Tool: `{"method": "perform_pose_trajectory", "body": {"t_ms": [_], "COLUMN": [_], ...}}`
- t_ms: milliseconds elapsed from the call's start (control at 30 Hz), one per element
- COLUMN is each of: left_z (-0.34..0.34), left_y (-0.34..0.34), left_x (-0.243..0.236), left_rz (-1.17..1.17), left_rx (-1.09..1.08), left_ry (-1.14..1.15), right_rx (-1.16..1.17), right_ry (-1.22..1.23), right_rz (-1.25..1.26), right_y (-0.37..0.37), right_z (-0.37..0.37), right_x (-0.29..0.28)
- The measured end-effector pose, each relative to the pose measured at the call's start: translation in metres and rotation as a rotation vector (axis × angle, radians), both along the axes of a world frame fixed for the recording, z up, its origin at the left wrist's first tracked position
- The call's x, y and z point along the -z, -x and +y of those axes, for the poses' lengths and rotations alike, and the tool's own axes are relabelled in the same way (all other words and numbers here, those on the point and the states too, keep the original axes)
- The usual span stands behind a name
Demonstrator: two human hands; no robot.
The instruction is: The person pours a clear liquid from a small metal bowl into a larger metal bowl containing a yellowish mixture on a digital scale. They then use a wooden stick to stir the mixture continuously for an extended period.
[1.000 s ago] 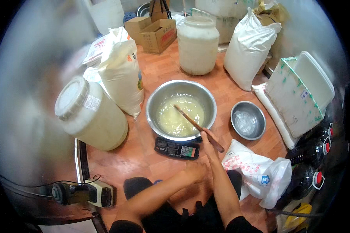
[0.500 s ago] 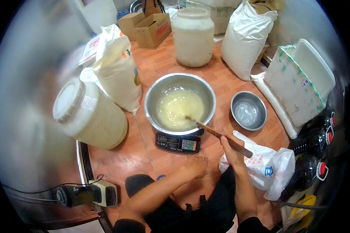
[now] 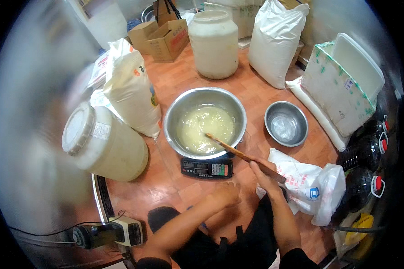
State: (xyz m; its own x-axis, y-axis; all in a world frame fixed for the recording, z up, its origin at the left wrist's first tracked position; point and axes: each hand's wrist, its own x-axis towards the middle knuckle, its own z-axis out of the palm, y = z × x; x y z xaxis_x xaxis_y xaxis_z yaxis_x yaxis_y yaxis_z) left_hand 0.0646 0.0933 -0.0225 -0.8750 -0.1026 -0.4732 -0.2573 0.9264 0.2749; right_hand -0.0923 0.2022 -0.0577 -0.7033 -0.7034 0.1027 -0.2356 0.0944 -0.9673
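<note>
One wooden stick [image 3: 233,151] clasped in R hand [image 3: 265,175], tip in bowl [image 3: 171,136]; L grip [image 3: 226,196] unclear.

Right hand [image 3: 265,175] gripping stick [image 3: 232,149], pale liquid [image 3: 205,120], basin [image 3: 172,122]

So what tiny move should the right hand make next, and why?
Probably one slow sweep of the wooden stick around the big metal bowl: the right fingers grip the stick, and its end dips into pale yellow liquid.
</note>
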Motion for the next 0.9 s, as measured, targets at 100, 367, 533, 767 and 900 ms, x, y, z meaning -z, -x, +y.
{"method": "perform_pose_trajectory", "body": {"t_ms": [100,367,533,767,900], "left_z": [-0.003,-0.008,-0.02,-0.033,-0.047], "left_y": [-0.003,0.017,0.005,0.032,0.037], "left_x": [0.017,0.07,0.057,0.083,0.083], "left_rz": [0.037,0.034,0.028,-0.084,-0.165], "left_rx": [0.007,0.101,0.089,0.176,0.214], "left_ry": [-0.001,-0.006,0.011,-0.009,-0.097], "right_rx": [0.119,0.009,0.119,0.11,0.028], "right_ry": [0.118,0.131,-0.012,0.095,0.1], "right_rz": [-0.256,-0.062,-0.156,-0.318,-0.328], "right_y": [-0.017,-0.014,-0.025,-0.022,-0.029], "right_z": [-0.026,-0.058,-0.016,-0.088,-0.076], "right_x": [-0.016,0.052,0.006,0.064,0.045]}}
